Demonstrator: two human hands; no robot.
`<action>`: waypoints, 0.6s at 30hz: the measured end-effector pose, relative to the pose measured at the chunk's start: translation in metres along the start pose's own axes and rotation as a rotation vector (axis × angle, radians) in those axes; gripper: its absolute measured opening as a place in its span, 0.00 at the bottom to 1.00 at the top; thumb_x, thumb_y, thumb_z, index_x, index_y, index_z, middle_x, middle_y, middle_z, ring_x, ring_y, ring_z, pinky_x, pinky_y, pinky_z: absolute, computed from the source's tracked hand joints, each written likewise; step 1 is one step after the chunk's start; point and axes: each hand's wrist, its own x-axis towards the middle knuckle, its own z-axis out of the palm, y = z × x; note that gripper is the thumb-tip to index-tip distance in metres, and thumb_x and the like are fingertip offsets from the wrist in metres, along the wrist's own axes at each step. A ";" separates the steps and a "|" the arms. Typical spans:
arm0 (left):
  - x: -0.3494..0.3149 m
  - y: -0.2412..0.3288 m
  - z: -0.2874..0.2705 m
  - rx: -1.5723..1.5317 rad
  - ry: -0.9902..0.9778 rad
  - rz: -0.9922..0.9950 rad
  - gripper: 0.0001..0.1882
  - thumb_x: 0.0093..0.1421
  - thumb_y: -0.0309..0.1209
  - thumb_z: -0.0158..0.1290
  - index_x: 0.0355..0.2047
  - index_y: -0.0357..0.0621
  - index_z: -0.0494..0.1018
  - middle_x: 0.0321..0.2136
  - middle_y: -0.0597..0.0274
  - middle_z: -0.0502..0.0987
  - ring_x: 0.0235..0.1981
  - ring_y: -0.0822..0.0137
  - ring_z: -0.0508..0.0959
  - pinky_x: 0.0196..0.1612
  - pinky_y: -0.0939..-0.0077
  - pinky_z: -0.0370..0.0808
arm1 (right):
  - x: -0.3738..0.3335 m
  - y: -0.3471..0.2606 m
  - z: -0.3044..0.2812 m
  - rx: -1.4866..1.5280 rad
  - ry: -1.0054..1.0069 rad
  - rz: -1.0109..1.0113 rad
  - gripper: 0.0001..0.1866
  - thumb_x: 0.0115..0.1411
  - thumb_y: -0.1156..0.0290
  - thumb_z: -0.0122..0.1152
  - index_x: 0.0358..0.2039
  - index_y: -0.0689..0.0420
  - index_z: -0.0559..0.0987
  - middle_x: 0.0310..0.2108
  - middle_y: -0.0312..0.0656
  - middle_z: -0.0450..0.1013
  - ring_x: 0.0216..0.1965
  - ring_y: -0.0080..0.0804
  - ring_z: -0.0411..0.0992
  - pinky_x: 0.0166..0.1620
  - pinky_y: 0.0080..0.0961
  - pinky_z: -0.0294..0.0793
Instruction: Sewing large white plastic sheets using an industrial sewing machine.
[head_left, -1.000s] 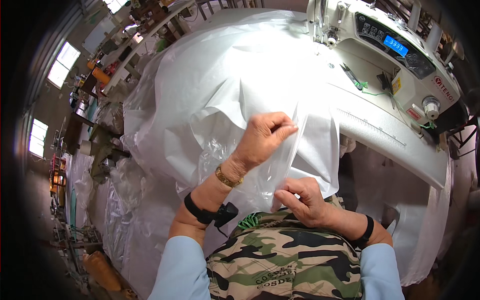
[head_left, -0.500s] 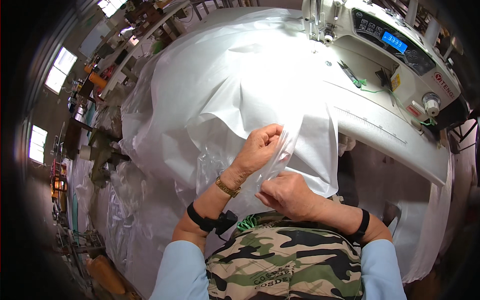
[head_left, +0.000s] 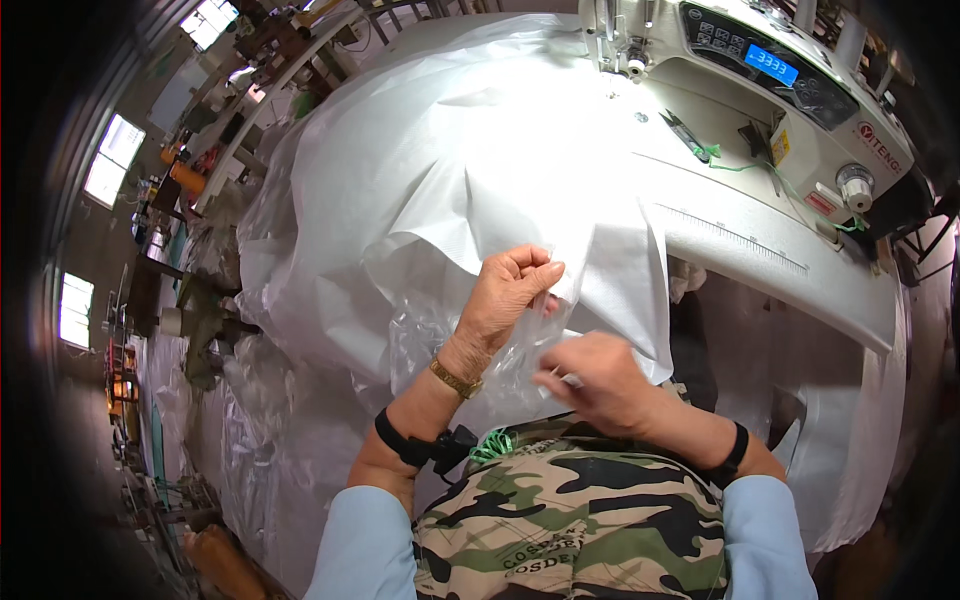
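Note:
My left hand (head_left: 508, 292) pinches the edge of a clear plastic film (head_left: 520, 350) between thumb and fingers. The film hangs crumpled below it, over my lap. Just right of it, my right hand (head_left: 600, 378) is curled and smeared by motion. Whether film is caught in its fingers cannot be made out. A large white woven sheet (head_left: 430, 200) lies in folds beyond both hands, spread over the sewing table (head_left: 740, 240) and draping down on the left.
A sewing machine (head_left: 800, 130) with a lit display stands at the far right. Thread snips (head_left: 686, 137) with green thread lie by its needle area. Green strands (head_left: 492, 446) rest at my waist. More crumpled plastic (head_left: 255, 400) hangs on the left.
My right hand has shifted slightly right, away from the left hand. The film is no longer stretched taut between them. My left hand keeps its pinch, and the whole view has shifted a little.

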 end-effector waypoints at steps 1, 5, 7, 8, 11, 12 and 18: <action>0.000 0.002 -0.001 -0.043 0.013 -0.018 0.07 0.64 0.30 0.58 0.33 0.38 0.75 0.21 0.74 0.72 0.21 0.83 0.71 0.26 0.87 0.73 | -0.006 0.004 -0.010 -0.007 0.153 0.023 0.10 0.55 0.70 0.67 0.34 0.57 0.76 0.26 0.45 0.74 0.27 0.46 0.74 0.32 0.39 0.71; 0.001 0.012 -0.004 0.045 0.029 0.106 0.06 0.64 0.29 0.58 0.32 0.41 0.75 0.21 0.76 0.72 0.21 0.84 0.69 0.26 0.89 0.69 | -0.036 0.033 -0.045 -0.667 0.521 0.207 0.15 0.51 0.71 0.70 0.38 0.59 0.77 0.29 0.43 0.74 0.31 0.46 0.72 0.33 0.39 0.69; 0.000 0.018 -0.004 0.256 0.042 0.236 0.06 0.64 0.29 0.58 0.31 0.42 0.75 0.22 0.76 0.72 0.22 0.85 0.68 0.26 0.89 0.66 | -0.049 0.044 -0.049 -0.725 0.502 0.236 0.11 0.53 0.71 0.69 0.35 0.59 0.77 0.28 0.44 0.73 0.30 0.47 0.71 0.33 0.39 0.69; 0.001 0.020 -0.002 0.270 0.055 0.206 0.06 0.64 0.29 0.58 0.31 0.42 0.75 0.22 0.76 0.72 0.22 0.85 0.68 0.26 0.89 0.66 | -0.054 0.046 -0.049 -0.785 0.478 0.308 0.08 0.54 0.72 0.67 0.32 0.59 0.77 0.27 0.44 0.72 0.29 0.47 0.71 0.33 0.39 0.69; 0.002 0.026 0.008 0.303 -0.028 0.283 0.06 0.64 0.29 0.57 0.30 0.42 0.74 0.22 0.77 0.72 0.23 0.85 0.68 0.26 0.88 0.66 | -0.058 0.041 -0.048 -0.423 0.264 0.638 0.07 0.58 0.72 0.63 0.28 0.61 0.74 0.24 0.47 0.69 0.27 0.47 0.70 0.32 0.40 0.68; 0.000 0.028 0.011 0.389 -0.036 0.273 0.07 0.64 0.28 0.57 0.30 0.40 0.74 0.22 0.76 0.71 0.23 0.85 0.68 0.26 0.87 0.66 | -0.055 0.035 -0.048 -0.301 0.287 0.557 0.10 0.61 0.72 0.60 0.26 0.63 0.72 0.23 0.50 0.67 0.25 0.47 0.69 0.32 0.39 0.68; -0.005 0.035 0.026 0.536 -0.093 0.256 0.07 0.64 0.27 0.56 0.30 0.37 0.73 0.21 0.75 0.70 0.24 0.84 0.67 0.27 0.86 0.66 | -0.004 -0.001 -0.052 0.202 0.021 0.316 0.11 0.62 0.69 0.59 0.28 0.62 0.72 0.22 0.50 0.68 0.25 0.48 0.69 0.30 0.38 0.68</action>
